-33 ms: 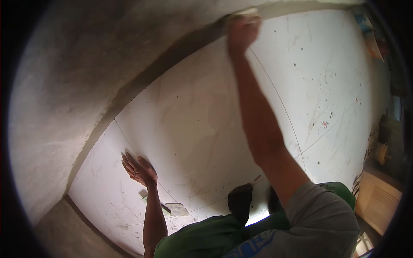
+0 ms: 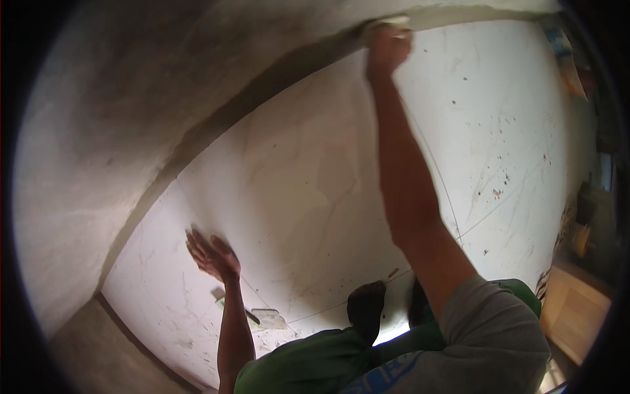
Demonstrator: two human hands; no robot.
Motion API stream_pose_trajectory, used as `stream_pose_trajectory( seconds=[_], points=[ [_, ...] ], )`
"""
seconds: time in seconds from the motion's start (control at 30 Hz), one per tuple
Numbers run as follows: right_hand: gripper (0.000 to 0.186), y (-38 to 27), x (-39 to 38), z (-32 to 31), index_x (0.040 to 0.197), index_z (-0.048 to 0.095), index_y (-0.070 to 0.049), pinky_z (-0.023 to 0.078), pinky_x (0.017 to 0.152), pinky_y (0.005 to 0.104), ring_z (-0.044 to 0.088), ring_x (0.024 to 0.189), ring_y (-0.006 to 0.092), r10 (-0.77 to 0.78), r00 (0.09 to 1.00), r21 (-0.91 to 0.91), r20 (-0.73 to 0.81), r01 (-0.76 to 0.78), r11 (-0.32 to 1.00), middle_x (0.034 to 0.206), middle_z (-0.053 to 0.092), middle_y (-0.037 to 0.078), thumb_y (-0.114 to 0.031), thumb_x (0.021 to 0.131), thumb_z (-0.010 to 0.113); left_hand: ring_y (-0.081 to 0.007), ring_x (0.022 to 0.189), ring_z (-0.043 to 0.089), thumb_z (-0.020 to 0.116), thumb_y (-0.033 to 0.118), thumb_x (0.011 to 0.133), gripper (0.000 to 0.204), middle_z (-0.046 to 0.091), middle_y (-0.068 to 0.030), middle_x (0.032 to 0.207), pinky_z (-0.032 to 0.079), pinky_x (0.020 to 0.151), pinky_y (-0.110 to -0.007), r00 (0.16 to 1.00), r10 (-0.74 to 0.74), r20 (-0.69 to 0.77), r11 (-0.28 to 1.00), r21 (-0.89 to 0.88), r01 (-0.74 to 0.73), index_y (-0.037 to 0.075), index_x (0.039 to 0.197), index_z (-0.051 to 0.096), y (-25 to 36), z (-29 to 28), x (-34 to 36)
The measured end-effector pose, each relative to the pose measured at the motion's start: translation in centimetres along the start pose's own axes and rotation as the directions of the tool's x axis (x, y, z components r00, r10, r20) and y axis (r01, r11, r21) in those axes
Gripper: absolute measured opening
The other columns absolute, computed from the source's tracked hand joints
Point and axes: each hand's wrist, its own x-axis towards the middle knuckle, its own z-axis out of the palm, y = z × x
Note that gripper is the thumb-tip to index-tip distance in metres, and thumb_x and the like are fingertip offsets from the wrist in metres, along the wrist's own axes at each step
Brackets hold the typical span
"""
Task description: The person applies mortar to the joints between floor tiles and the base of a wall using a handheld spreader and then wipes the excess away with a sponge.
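Observation:
My right hand [image 2: 388, 54] is closed round a pale flat object [image 2: 390, 23], blurred, pressed along the grey band [image 2: 453, 16] at the base of the rough grey wall [image 2: 111, 111], where it meets white marble-patterned floor tiles [image 2: 308, 164]. Lower left, my left hand [image 2: 212, 255] lies on the tiles with fingers spread, holding nothing. Just below that hand, partly behind my forearm, lies a flat metal trowel [image 2: 268, 318] with a dark handle, beside a small pale piece [image 2: 219, 299].
My dark-clad foot [image 2: 364, 302] is on the tiles below centre. At the right edge stand a light wooden box-like piece [image 2: 574, 308], a small yellow object [image 2: 581, 240] and blue and orange items [image 2: 564, 52]. Dark specks dot the right-hand tiles. Another wall [image 2: 111, 354] meets the floor at lower left.
My right hand and the pale object have slid a little to the right along the band. My left hand stays in nearly the same place.

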Motion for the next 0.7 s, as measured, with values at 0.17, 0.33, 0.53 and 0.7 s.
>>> stream_pose_trajectory(
  seconds=[0.17, 0.33, 0.53, 0.7],
  points=[
    [0.049, -0.9, -1.7, -0.1, 0.136, 0.052, 0.007, 0.06, 0.086, 0.0462, 0.072, 0.102, 0.035, 0.272, 0.96, 0.104, -0.062, -0.265, 0.959, 0.121, 0.068, 0.027, -0.024, 0.099, 0.057, -0.0319, 0.16, 0.026, 0.036, 0.052, 0.112, 0.062, 0.03, -0.0048, 0.174, 0.027, 0.126, -0.058, 0.999, 0.044, -0.029, 0.997, 0.071, -0.042, 0.023, 0.167, 0.031, 0.2, 0.5, 0.2],
    [0.076, -0.9, -17.8, 6.5, 0.16, 0.027, 0.011, 0.024, 0.129, 0.0515, 0.033, 0.154, 0.0465, 0.114, 0.991, -0.084, 0.072, -0.108, 0.991, 0.162, 0.035, 0.036, -0.04, 0.108, 0.046, -0.0319, 0.16, 0.025, 0.046, 0.045, 0.105, 0.065, 0.031, -0.0052, 0.173, 0.021, 0.127, -0.056, 1.0, 0.012, -0.005, 0.998, -0.055, -0.012, 0.021, 0.165, 0.036, 0.4, 0.3, -0.1],
    [0.056, -12.1, -32.4, 1.5, 0.142, 0.043, 0.003, 0.053, 0.097, 0.0521, 0.069, 0.109, 0.0472, 0.276, 0.43, -0.138, 0.86, -0.326, 0.935, 0.117, 0.068, 0.033, -0.026, 0.099, 0.063, -0.0298, 0.161, 0.022, 0.044, 0.049, 0.106, 0.065, 0.029, -0.0023, 0.174, 0.019, 0.129, -0.054, 1.0, -0.002, -0.021, 1.0, -0.021, 0.002, 0.024, 0.165, 0.036, -1.5, -0.4, 0.0],
    [0.057, -12.7, -27.2, -7.0, 0.142, 0.045, 0.0, 0.056, 0.084, 0.051, 0.073, 0.094, 0.0428, 0.032, -0.214, 0.027, 0.976, 0.267, 0.963, 0.1, 0.072, 0.027, -0.021, 0.094, 0.066, -0.0283, 0.162, 0.021, 0.04, 0.047, 0.109, 0.062, 0.027, -0.0013, 0.176, 0.019, 0.129, -0.052, 1.0, -0.007, -0.002, 1.0, -0.011, 0.007, 0.024, 0.167, 0.034, -0.4, 0.1, 0.3]
  ],
)
